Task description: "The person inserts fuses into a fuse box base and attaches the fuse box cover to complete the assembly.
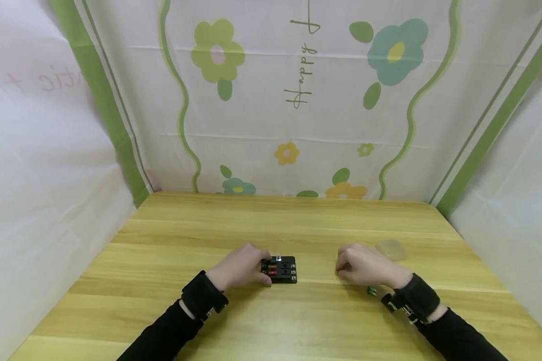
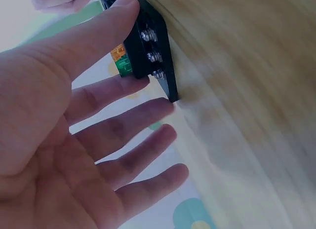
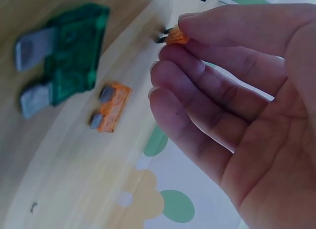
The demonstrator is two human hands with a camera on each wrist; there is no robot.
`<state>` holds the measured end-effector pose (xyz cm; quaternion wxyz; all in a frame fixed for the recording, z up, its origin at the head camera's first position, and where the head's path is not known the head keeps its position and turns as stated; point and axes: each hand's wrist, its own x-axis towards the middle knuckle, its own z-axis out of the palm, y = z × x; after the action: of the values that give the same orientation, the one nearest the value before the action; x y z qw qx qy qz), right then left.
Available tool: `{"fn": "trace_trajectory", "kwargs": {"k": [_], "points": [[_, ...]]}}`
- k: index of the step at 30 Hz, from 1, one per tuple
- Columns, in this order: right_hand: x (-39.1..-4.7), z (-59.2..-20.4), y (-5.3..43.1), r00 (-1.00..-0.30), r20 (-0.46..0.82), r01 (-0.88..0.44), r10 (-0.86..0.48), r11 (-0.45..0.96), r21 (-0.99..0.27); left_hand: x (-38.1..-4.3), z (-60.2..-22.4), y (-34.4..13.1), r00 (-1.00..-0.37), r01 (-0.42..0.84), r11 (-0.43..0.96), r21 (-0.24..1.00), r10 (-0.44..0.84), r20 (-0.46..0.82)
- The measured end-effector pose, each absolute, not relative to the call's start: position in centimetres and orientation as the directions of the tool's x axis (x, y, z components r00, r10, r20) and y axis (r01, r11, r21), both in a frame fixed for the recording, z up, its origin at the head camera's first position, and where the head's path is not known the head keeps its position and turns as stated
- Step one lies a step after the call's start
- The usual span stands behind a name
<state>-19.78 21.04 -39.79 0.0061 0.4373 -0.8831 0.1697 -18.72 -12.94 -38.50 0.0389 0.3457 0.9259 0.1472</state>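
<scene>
My left hand [image 1: 239, 265] holds the left end of a black fuse block [image 1: 286, 276] on the table, thumb on its near edge and index finger on its far edge. In the left wrist view, the other fingers spread loosely beside the block, whose side carries several screw terminals [image 2: 154, 57]. Orange and green fuses [image 2: 124, 66] show in it; a red one [image 1: 273, 274] appears from the head. Off to the right, my right hand [image 1: 366, 265] pinches an orange blade fuse [image 3: 177, 37] between thumb and index finger, its metal prongs pointing outward, close over the table.
A green blade fuse [image 3: 76, 54] and another orange fuse [image 3: 115, 108] lie on the wooden table [image 1: 271, 321] by my right hand. Beyond that hand is a clear plastic cover [image 1: 392, 249]. Flower-printed fabric [image 1: 253, 115] hangs behind the table, with white fabric at both sides.
</scene>
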Motion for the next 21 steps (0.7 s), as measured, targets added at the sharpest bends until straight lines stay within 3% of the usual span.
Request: {"fn": "trace_trajectory", "kwargs": {"k": [21], "points": [[-19.61,-39.55,20.91,-0.626,0.277,-0.780,-0.729,0.577,-0.243,-19.03,-38.91,-13.27,-0.749,0.628,0.682,0.374,0.661,0.054]]}}
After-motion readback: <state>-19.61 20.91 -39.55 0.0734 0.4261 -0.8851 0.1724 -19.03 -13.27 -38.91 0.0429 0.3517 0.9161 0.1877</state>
